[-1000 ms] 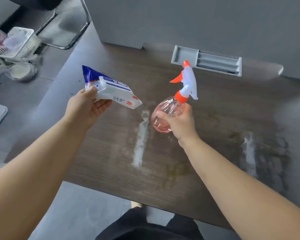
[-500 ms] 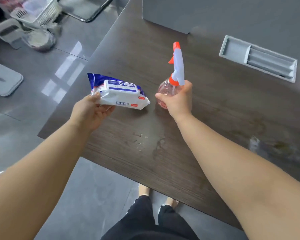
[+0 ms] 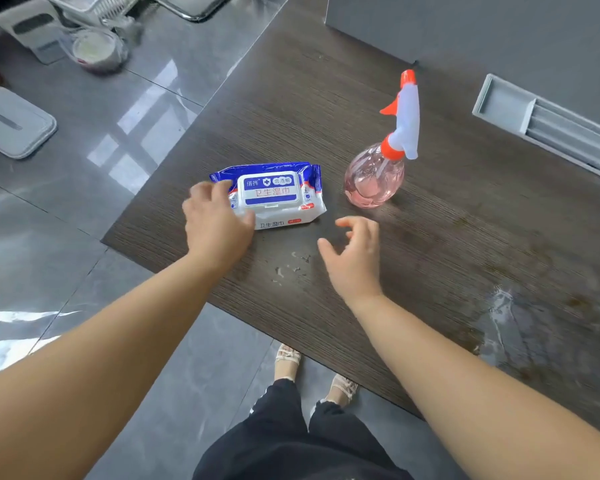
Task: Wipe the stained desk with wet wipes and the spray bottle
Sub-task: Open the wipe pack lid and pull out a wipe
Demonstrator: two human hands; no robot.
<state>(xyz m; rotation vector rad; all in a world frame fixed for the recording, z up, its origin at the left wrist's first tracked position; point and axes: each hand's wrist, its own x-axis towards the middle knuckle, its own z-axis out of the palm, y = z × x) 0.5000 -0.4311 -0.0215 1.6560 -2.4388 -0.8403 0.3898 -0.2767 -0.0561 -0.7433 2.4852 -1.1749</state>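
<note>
A blue and white wet wipes pack [image 3: 279, 194] lies flat on the dark wood desk [image 3: 291, 98], near its left corner. My left hand [image 3: 215, 223] holds the pack's left end, fingers over the top and thumb against its front edge. A pink spray bottle [image 3: 374, 178] with a white and orange trigger head stands upright just right of the pack. My right hand [image 3: 355, 258] hovers in front of the bottle with loosely curled fingers, touching nothing. Brown stains and a wet smear [image 3: 506, 306] cover the desk's right part; small pale drops [image 3: 286, 268] lie between my hands.
A grey cable tray [image 3: 548, 126] is set into the desk at the back right, below a grey partition [image 3: 465, 26]. On the tiled floor at left are a white lid [image 3: 13, 123], a bowl [image 3: 96, 50] and a basket [image 3: 94, 5]. My feet stand by the desk's front edge.
Both hands came down to the desk. The wipes pack now lies flat on it and the spray bottle stands alone; my right hand has let go of the bottle and drawn back.
</note>
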